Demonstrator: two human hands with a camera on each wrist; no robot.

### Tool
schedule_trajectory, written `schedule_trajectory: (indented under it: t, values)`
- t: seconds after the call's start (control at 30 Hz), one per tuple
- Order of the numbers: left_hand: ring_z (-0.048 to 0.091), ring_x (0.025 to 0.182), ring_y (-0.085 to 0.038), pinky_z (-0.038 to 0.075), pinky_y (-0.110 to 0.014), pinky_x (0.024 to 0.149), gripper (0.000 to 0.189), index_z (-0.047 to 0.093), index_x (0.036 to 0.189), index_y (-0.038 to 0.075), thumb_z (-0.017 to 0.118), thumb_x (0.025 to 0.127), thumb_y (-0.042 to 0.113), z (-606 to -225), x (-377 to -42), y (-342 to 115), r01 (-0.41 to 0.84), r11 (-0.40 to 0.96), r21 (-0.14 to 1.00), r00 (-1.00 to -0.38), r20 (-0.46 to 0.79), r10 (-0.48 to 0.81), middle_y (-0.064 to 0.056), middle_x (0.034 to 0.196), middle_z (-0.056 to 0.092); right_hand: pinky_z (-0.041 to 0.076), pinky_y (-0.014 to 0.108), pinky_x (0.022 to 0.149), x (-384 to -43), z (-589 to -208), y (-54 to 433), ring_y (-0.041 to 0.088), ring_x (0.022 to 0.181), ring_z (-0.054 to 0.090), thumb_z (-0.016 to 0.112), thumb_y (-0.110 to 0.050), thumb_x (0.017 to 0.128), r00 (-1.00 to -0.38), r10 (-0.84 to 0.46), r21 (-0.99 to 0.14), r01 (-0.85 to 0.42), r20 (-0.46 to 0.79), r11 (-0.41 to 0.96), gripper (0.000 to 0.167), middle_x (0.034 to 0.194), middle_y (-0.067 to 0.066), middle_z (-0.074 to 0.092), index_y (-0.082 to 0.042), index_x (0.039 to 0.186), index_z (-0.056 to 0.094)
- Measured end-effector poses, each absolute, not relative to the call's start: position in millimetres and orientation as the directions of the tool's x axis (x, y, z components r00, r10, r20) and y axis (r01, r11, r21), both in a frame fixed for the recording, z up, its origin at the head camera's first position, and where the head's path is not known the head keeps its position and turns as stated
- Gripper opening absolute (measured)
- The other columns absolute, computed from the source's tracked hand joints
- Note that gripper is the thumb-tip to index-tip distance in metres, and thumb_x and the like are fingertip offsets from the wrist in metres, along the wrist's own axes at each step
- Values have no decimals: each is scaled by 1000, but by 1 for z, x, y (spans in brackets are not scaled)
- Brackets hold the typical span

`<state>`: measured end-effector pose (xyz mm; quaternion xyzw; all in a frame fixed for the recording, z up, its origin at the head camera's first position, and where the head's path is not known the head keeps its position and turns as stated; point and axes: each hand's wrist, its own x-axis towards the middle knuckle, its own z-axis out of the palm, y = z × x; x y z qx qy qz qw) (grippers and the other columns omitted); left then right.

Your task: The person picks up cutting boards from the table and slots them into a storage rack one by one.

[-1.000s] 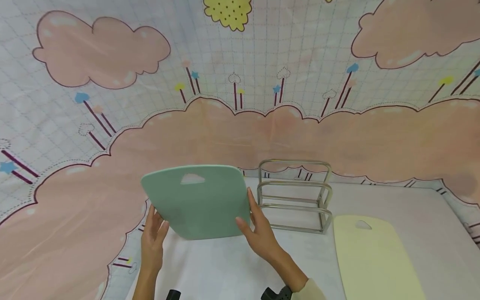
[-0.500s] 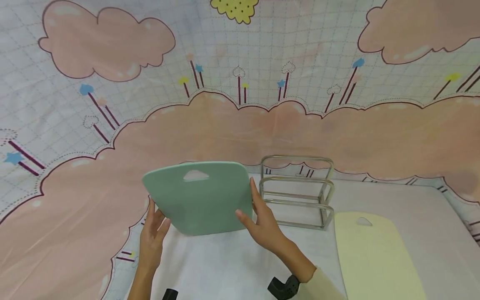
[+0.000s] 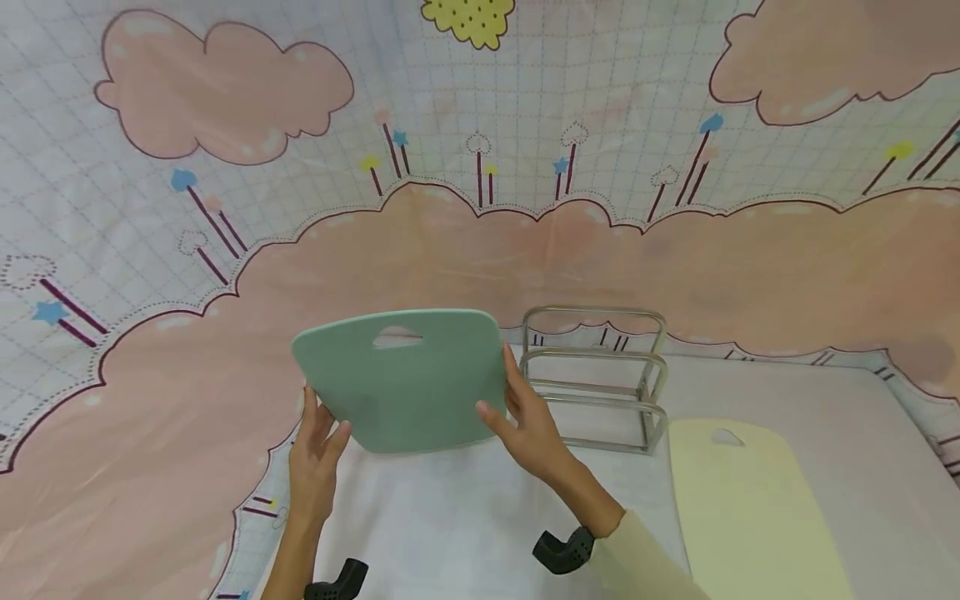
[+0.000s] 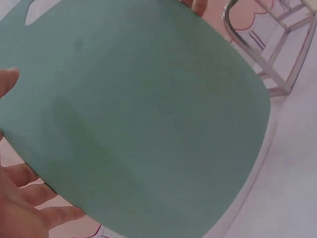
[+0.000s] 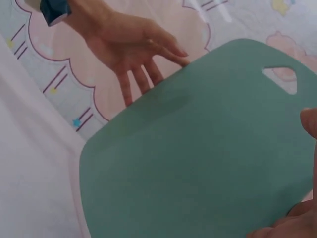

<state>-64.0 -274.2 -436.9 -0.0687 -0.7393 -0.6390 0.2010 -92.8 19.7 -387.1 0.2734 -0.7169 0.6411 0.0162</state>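
Note:
A green cutting board (image 3: 412, 383) with a handle slot near its top edge is held up, tilted, between both hands. My left hand (image 3: 315, 467) holds its left edge, fingertips reaching behind it. At the right edge my right hand (image 3: 534, 437) grips the board, thumb in front and fingers behind. The left wrist view shows the board's broad face (image 4: 163, 119) with the left fingers (image 4: 37, 194) along its edge. In the right wrist view, the left hand (image 5: 131, 44) meets the far edge.
A metal wire rack (image 3: 592, 309) stands behind and right of the right hand. A pale yellow cutting board (image 3: 753, 517) lies on the white table (image 3: 427, 525) at the right. A cloud-patterned cloth (image 3: 450, 258) hangs behind. Black wrist cameras (image 3: 564, 552) are on the wrists.
The green board has risen slightly in the head view, with both hands holding it. The rack and yellow board have stayed put; the head view has shifted a little.

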Motion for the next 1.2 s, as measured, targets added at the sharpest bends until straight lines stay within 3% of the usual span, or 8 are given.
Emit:
schedule_trajectory:
  t: [0.23, 0.47, 0.67, 0.8, 1.07, 1.2]
  values:
    - [34, 137, -26, 35, -27, 104, 78, 18, 154, 25, 52, 91, -8, -430, -75, -271, 446, 176, 878, -870, 471, -143, -13, 152, 31, 23, 49, 109, -114, -391, 26, 31, 141, 15, 52, -5, 97, -832, -388, -907, -421, 396, -23, 76, 157, 18, 1, -3, 152, 0]
    - [34, 136, -28, 35, -29, 105, 78, 19, 153, 24, 51, 90, -9, -418, -88, -265, 495, 139, 857, -850, 512, -124, -13, 150, 34, 27, 43, 108, -144, -405, 30, 26, 141, 18, 52, -36, 99, -814, -362, -880, -473, 455, -40, 79, 158, 8, 4, -12, 154, 1]
    - [33, 137, -30, 32, -38, 107, 78, 19, 154, 21, 50, 90, -10, -417, -101, -262, 531, 87, 843, -839, 537, -88, -16, 150, 34, 28, 54, 106, -144, -380, 38, 35, 139, 22, 50, -27, 101, -794, -372, -871, -482, 480, -95, 73, 158, 11, 4, -6, 153, 2]
    - [31, 138, -31, 30, -41, 108, 77, 18, 154, 22, 49, 91, -8, -417, -106, -259, 527, 64, 847, -845, 531, -70, -17, 150, 34, 30, 53, 105, -144, -370, 43, 40, 138, 24, 48, -42, 99, -787, -380, -866, -493, 485, -83, 80, 158, 15, 6, -2, 152, 3]
    - [30, 138, -30, 30, -39, 108, 75, 16, 154, 25, 49, 93, -4, -422, -119, -250, 538, 69, 840, -841, 540, -20, -13, 151, 33, 26, 55, 107, -152, -365, 54, 36, 140, 21, 44, -28, 103, -797, -346, -857, -513, 496, -46, 68, 158, 14, 6, -2, 152, 4]
    - [32, 137, -30, 31, -40, 108, 73, 17, 154, 25, 52, 95, 1, -424, -126, -245, 545, 52, 837, -837, 547, -20, -14, 150, 35, 28, 51, 107, -157, -372, 58, 35, 140, 22, 44, -34, 102, -822, -335, -872, -490, 461, 1, 70, 158, 13, 7, -5, 153, 4]
